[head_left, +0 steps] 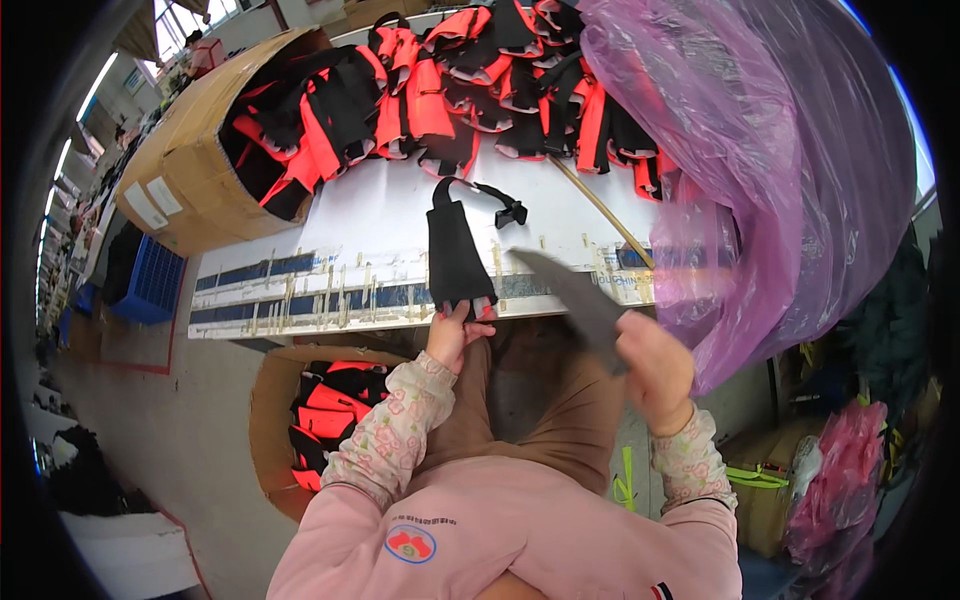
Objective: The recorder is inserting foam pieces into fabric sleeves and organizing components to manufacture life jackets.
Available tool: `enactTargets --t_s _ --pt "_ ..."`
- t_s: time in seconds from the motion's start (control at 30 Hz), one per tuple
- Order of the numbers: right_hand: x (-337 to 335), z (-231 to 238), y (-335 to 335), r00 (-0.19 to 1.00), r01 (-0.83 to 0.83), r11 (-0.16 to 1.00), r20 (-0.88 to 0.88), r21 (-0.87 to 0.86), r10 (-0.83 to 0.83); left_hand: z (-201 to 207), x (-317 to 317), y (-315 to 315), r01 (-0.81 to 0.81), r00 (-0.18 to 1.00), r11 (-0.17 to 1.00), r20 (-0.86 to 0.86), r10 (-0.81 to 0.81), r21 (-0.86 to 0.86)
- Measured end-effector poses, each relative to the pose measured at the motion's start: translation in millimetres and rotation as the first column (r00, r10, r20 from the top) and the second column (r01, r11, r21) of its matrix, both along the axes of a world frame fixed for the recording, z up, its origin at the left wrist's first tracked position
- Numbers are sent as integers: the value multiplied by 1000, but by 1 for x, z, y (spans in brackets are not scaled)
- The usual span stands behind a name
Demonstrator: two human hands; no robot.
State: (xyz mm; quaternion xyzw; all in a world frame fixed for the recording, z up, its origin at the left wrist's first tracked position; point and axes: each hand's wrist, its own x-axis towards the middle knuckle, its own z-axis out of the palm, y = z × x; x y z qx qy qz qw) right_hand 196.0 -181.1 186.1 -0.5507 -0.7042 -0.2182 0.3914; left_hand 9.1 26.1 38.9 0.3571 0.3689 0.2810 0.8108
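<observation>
A black fabric sleeve (460,245) lies flat at the table's near edge, its strap loop and black buckle (511,214) stretching away from me. My left hand (453,335) grips the sleeve's near end, where some pink and grey lining shows between the fingers. On the right, my right hand (655,370) is closed round the near end of a dark grey flat piece (575,300). That piece is long and tapered, blurred by motion, and tilts up toward the left above the table edge. Its material I cannot make out.
Many black and neon-pink sleeves (430,100) heap along the table's far side, some spilling from a cardboard box (185,150). A wooden stick (605,215) lies at right, beside a large purple plastic bag (760,150). Below left, another carton (270,430) holds similar pieces.
</observation>
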Motion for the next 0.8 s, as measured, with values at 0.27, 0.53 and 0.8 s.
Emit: enactTargets --t_s 0.27,0.53,0.8 --pt "-52 11 17 949 -253 962 165 -100 267 -17 7 10 -11 973 987 224 47 -158" --pt "-66 14 32 941 -273 960 191 -67 281 -32 4 11 214 899 877 438 -4 -431" --pt "-55 6 34 923 -296 949 222 -110 314 -2 2 -2 191 868 904 495 26 -383"
